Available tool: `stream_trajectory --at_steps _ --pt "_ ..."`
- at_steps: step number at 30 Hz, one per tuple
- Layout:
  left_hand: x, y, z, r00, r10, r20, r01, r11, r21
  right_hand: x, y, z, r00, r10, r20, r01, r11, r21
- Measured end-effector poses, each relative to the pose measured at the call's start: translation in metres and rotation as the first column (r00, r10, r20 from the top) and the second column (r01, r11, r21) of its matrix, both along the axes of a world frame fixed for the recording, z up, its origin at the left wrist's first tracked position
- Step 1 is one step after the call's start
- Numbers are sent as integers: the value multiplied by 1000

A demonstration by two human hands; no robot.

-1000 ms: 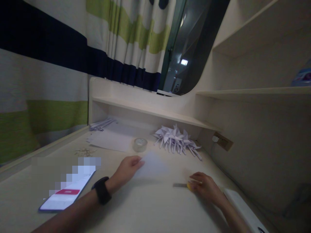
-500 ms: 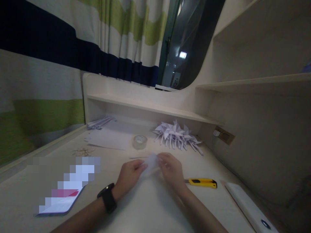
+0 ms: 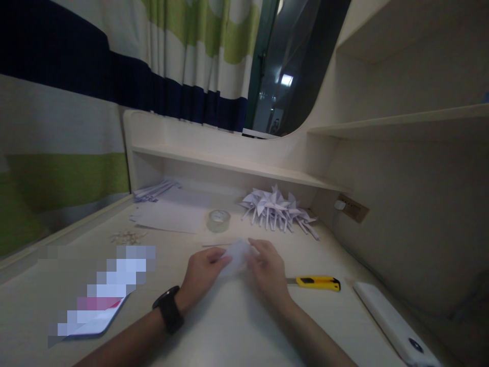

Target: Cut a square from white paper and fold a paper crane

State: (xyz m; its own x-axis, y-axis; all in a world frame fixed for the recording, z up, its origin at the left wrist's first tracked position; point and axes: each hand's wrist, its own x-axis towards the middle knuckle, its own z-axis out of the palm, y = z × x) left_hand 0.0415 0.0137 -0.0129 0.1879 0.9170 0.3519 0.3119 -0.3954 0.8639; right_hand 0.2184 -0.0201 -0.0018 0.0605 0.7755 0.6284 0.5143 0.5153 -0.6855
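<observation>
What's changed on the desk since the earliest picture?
The right hand has let go of the yellow cutter, now lying on the desk, and moved left to the white paper. The left hand still holds that paper. Tape roll and pinwheels stayed put.

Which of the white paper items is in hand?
The small white paper piece, which the left hand pinches; the large white paper sheet, thin white paper sticks and white paper pinwheels lie farther back on the pale desk.

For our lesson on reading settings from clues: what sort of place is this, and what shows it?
Probably a study corner in a home or dormitory room: a pale desk with built-in shelves, and a striped curtain beside the window.
</observation>
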Motion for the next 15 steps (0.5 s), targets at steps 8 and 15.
stream_trajectory --at_steps 8,15 --pt "1 -3 2 999 -5 51 6 1000 -28 -5 -8 6 985 23 -170 -49 987 -150" --pt "5 -7 -6 995 -64 82 68 996 -52 -2 -10 8 989 13 -147 -34 990 -139"
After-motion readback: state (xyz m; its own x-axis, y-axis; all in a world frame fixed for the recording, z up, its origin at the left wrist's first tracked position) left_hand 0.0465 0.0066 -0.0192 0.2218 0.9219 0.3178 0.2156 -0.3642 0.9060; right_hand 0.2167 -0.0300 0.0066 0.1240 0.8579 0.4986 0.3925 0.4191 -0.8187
